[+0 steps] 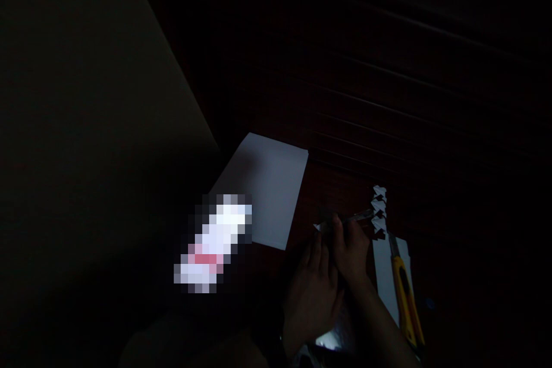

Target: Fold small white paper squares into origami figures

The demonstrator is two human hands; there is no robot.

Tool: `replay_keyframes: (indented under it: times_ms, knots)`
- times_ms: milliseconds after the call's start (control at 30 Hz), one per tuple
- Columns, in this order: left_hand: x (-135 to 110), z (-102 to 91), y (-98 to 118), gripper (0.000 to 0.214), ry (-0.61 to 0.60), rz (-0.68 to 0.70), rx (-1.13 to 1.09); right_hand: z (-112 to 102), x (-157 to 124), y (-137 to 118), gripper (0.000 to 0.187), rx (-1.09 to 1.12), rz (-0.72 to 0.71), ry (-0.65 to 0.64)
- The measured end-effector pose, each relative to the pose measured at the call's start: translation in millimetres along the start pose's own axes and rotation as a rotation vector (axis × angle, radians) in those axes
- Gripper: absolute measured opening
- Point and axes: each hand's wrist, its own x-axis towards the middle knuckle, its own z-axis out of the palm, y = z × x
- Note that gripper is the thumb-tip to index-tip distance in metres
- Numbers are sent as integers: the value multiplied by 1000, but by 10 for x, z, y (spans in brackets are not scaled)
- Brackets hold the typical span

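Note:
In dim light, my left hand (313, 287) lies with its fingers stretched forward, their tips by a small piece of white paper (318, 227). Its thumb is hidden. Close beside it, my right hand (351, 247) is closed on that paper, thumb pointing up along it. A thin pale strip (362, 216) sticks out to the right of this hand; its kind is too dark to tell. Small folded paper pieces (379, 207) stand in a row just right of my right hand. Below them, a yellow utility knife (405, 299) lies along white paper strips (385, 270).
A large white sheet (276, 195) lies on the dark wooden surface (328, 184) left of my hands. A bright, pixelated screen-like shape (215, 241) overlaps its lower left. Something shiny (330, 339) lies below my hands. A pale plain surface (86, 69) fills the left side.

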Motion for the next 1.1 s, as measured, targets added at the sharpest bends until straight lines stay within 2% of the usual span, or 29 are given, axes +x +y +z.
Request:
replay_keyframes:
  times_ms: [1100]
  knots:
    - [4, 45, 2, 59, 4, 3, 1, -6, -5, -16, 31, -15, 10, -9]
